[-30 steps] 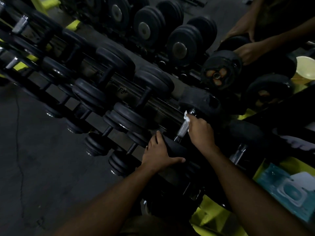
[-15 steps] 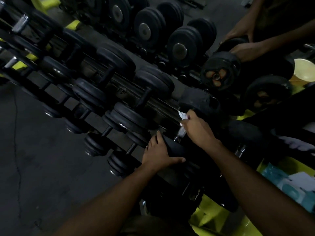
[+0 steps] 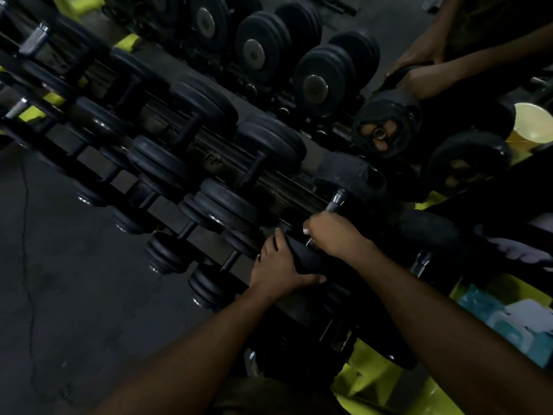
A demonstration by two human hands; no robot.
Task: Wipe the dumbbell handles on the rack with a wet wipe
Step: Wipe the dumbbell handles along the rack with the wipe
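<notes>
Floor (image 3: pixel 59 295): dark, cracked, filling the lower left.
Rack (image 3: pixel 278 187): black, running diagonally from upper left to lower right, with yellow-green frame parts showing at the bottom right and upper left.
Dumbbells (image 3: pixel 209 100): black, laid in tiers across the rack; a further row with metal hubs stands behind at the top.
Near dumbbell (image 3: pixel 347 175): its far head lies on the rack's upper rail, its near head under the left hand.
Handle (image 3: pixel 336 202): metal, its upper end bare and shiny just above the right hand; the lower part is hidden in that hand's grip.
Left hand (image 3: pixel 278 268): fingers and thumb curled over the dumbbell's near black head, grasping it, just below and left of the right hand.
Right hand (image 3: pixel 332 232): clenched round the lower part of the handle, close to the near head.
Wipe (image 3: pixel 305 231): only a small white edge peeks out at the left side of the right hand's grip, between the fingers and the handle; the rest is covered.
Other person's hands (image 3: pixel 419 79): at the top right, resting on a dumbbell head at the far end of the rack.
Wipe pack (image 3: pixel 508 322): teal and white, at the lower right edge, well apart from both hands.
Cup (image 3: pixel 532 124): pale yellow, at the right edge.
</notes>
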